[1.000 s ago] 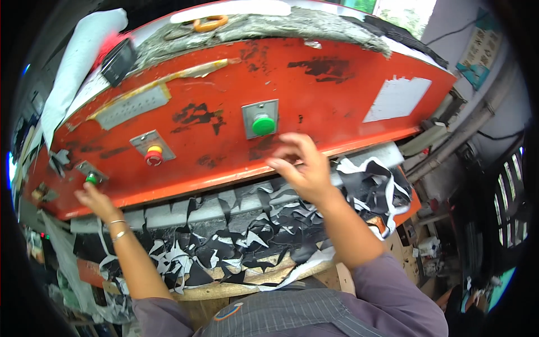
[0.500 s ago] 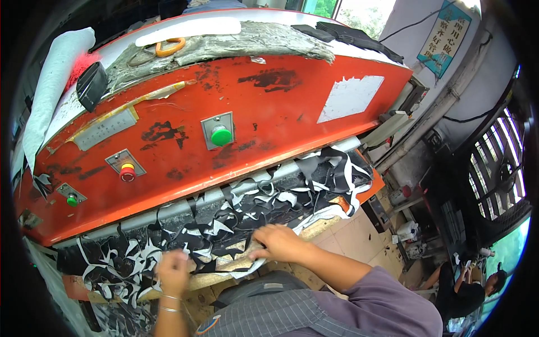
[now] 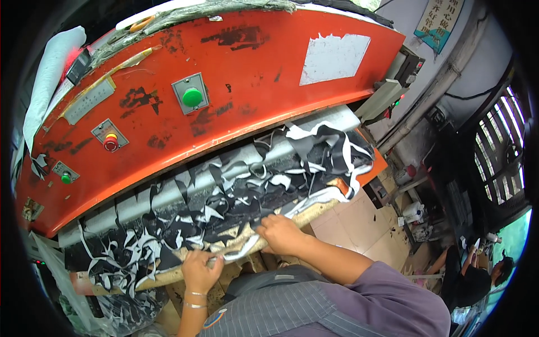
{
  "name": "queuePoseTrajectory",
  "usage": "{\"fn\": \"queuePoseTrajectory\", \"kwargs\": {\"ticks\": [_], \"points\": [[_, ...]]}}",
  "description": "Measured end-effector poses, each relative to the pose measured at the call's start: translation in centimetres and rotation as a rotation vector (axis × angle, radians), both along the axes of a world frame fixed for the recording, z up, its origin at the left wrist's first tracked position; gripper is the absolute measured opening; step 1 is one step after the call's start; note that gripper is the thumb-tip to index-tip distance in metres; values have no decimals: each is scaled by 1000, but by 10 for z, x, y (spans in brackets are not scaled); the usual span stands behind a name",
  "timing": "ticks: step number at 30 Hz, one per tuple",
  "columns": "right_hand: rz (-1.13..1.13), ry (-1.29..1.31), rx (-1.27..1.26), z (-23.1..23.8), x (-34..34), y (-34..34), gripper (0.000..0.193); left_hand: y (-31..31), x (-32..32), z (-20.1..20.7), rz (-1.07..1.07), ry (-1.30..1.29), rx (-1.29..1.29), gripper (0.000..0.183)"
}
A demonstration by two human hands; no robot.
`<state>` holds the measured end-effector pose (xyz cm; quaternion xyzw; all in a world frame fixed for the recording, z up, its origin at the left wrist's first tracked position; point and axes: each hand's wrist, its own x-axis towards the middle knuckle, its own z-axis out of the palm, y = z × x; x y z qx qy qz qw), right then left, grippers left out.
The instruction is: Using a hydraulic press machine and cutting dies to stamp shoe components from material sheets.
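A black-and-white strip of scrap sheet (image 3: 242, 249) runs between my two hands along the near edge of the machine bed. My left hand (image 3: 201, 272), with bracelets at the wrist, is closed on its left end. Fingers curled, my right hand (image 3: 279, 233) grips the strip's other end farther right; the fingertips are partly hidden. Beyond both hands, a tangle of cut black and white scrap strips (image 3: 210, 210) covers the dark bed. Some strips hang over the pale roller-like bar (image 3: 196, 174) behind it.
An orange-red machine housing (image 3: 241, 73) rises behind the bed, with a large green button (image 3: 192, 97) and a red button (image 3: 110, 142). A clear plastic bag (image 3: 62, 275) hangs at the left end. Another person (image 3: 466, 281) sits at the far right.
My left hand has moved right, nearer my right hand, and is less blurred. My view has shifted, showing more of the pale bar. The strip between my hands shows more plainly.
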<state>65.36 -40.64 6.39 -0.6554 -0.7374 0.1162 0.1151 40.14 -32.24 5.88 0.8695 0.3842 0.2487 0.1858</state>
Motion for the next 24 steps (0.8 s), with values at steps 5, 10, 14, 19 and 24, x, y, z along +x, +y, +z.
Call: {"fn": "queuePoseTrajectory", "kwargs": {"ticks": [5,10,14,19,24], "points": [[-160,134,-36,36,86,78,57,40,1,32,-110,211,-422,21],[-350,-212,-80,23,162,178,79,112,75,36,-249,-164,-690,19],[-295,-146,-95,15,183,198,71,160,177,1,-362,-376,-976,41],[-292,403,107,9,193,169,63,172,268,-19,-459,-293,-954,92],[-363,798,110,21,173,110,59,146,294,-33,-339,-341,-799,28]]}}
